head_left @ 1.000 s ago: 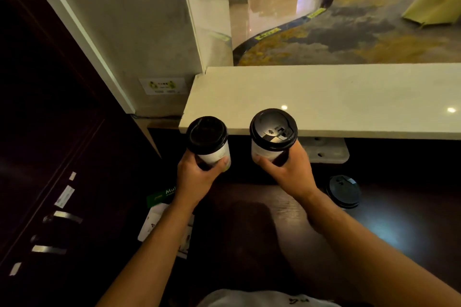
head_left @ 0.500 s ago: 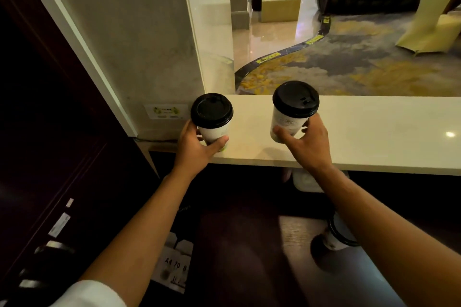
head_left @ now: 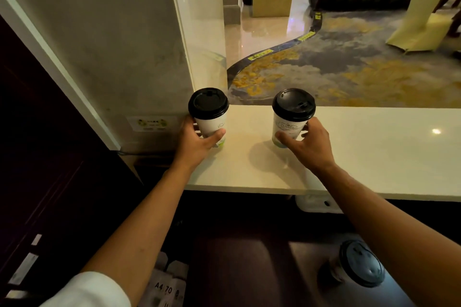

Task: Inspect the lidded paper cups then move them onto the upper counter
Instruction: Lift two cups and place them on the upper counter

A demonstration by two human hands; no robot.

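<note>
Two white paper cups with black lids stand upright on the pale upper counter (head_left: 374, 157). The left cup (head_left: 210, 117) is near the counter's left end, and my left hand (head_left: 197, 144) wraps its lower half. About a hand's width to the right stands the right cup (head_left: 290, 119). My right hand (head_left: 308, 144) holds it low, thumb in front and fingers behind. Both cup bases rest on the counter. A third lidded cup (head_left: 359, 266) stands on the dark lower surface at the bottom right, partly hidden by my right forearm.
A grey wall (head_left: 99, 45) with a small sticker rises left of the counter. Beyond the counter's far edge lies a carpeted lobby with a covered chair (head_left: 424, 15). A white bracket (head_left: 316, 204) sits under the counter. Labelled boxes (head_left: 167, 289) lie below.
Both hands have carried the cups from below the counter's edge up and forward. The cups now stand on the counter; half a second ago the right one was tilted above it.
</note>
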